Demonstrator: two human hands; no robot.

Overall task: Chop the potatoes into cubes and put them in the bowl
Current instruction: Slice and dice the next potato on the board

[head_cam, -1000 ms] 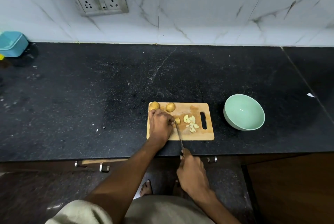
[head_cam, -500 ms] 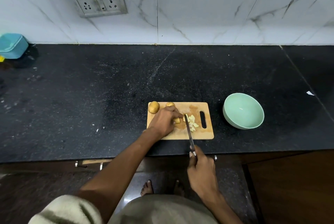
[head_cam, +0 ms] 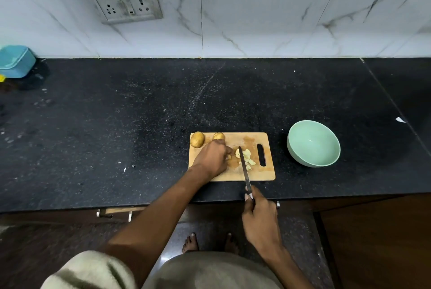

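A wooden cutting board (head_cam: 268, 174) lies near the counter's front edge. Two whole potatoes, one at the far left corner (head_cam: 197, 139) and one beside it (head_cam: 218, 136), sit on its far edge. My left hand (head_cam: 213, 158) rests on the board with curled fingers pinching a small potato piece (head_cam: 229, 157). My right hand (head_cam: 260, 216) grips the handle of a knife (head_cam: 243, 167), whose blade lies on the board beside a pile of pale potato cubes (head_cam: 248, 158). A mint-green bowl (head_cam: 313, 144) stands to the right of the board, with nothing visible inside.
The black stone counter (head_cam: 140, 125) runs left and right, with a white tiled wall behind. A blue container (head_cam: 16, 61) sits at the far left. A small white scrap (head_cam: 400, 120) lies at the far right. Drawer handles (head_cam: 114, 213) sit below the counter edge.
The knife has moved right, from beside my left fingers to against the pile of cubes. My left hand shifted right along the board and partly covers the second potato.
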